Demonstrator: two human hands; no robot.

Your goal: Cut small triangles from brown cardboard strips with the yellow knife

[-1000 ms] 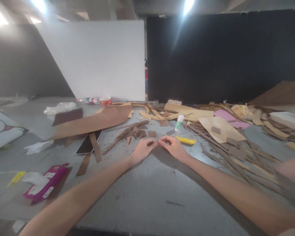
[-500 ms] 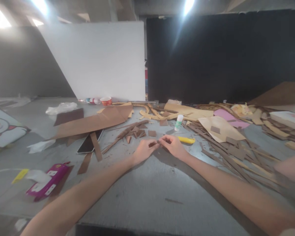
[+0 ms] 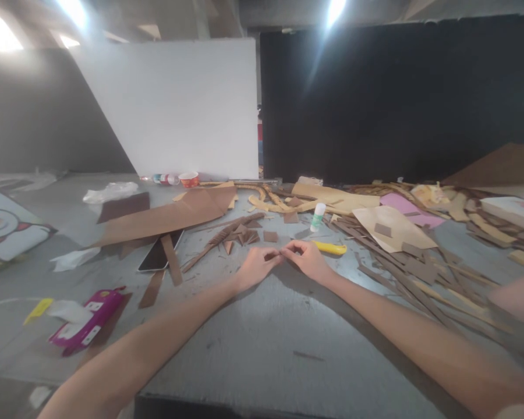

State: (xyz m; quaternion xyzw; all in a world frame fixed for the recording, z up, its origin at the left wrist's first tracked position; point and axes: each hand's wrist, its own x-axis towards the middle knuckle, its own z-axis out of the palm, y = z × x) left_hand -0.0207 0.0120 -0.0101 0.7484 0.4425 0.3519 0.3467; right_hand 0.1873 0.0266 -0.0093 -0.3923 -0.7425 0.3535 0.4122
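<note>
My left hand (image 3: 258, 265) and my right hand (image 3: 304, 259) meet fingertip to fingertip over the grey table (image 3: 262, 343). Both are closed in a pinch; what lies between the fingertips is too small to make out. Just right of my right hand is a yellow-handled cutter (image 3: 330, 248). Behind it stands a white and green glue stick (image 3: 318, 217). A small brown paper square (image 3: 270, 237) lies just beyond my fingers. To the left of it are folded brown paper pieces (image 3: 242, 233) and a wrapped brown paper twig (image 3: 218, 241).
Brown strips (image 3: 402, 276) and a tan sheet (image 3: 371, 224) spread on the right, near another person's arm (image 3: 517, 297). At left lie a phone (image 3: 152, 256), a long brown sheet (image 3: 166, 218) and a purple tissue pack (image 3: 98, 311). White (image 3: 179, 105) and black (image 3: 397, 99) boards stand behind.
My hands stay pinched together in nearly the same place, with only slight finger movement. The view has shifted a little, so things at the left appear slightly further right.
</note>
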